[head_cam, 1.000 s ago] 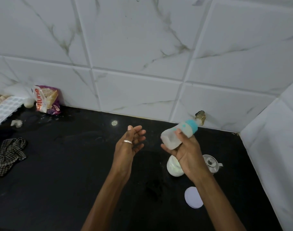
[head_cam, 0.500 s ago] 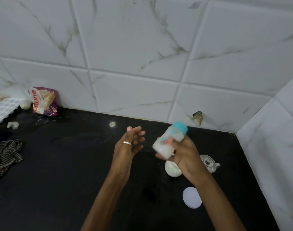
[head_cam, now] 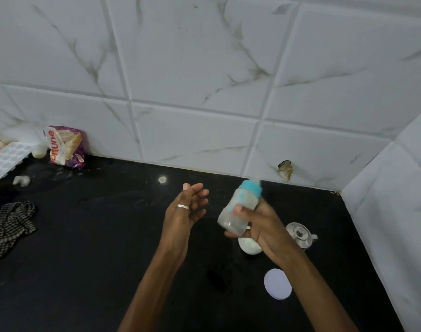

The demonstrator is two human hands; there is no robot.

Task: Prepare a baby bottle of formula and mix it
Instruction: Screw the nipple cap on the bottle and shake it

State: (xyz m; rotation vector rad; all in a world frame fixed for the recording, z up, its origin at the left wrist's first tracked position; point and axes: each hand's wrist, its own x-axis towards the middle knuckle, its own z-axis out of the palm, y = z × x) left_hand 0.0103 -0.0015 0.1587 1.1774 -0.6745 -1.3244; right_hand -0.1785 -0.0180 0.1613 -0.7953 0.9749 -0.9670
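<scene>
A baby bottle (head_cam: 238, 209) with a teal cap and cloudy whitish contents is blurred by motion and tilts its cap up and to the right. My right hand (head_cam: 264, 226) grips it around the body, above the black counter (head_cam: 96, 236). My left hand (head_cam: 185, 212) hovers just left of the bottle, palm turned toward it, fingers relaxed and holding nothing, a ring on one finger. Under my right hand a white container (head_cam: 249, 246) of powder stands on the counter, partly hidden.
A white round lid (head_cam: 278, 283) lies near the front right. A small steel vessel (head_cam: 299, 233) sits right of my hand. A checked cloth (head_cam: 10, 226), a snack packet (head_cam: 65, 146) and a white tray (head_cam: 5, 159) are at the left. Tiled walls close the back and right.
My right hand has swung the bottle from lying nearly sideways to a more upright tilt, shaking it. My left hand has stayed in place.
</scene>
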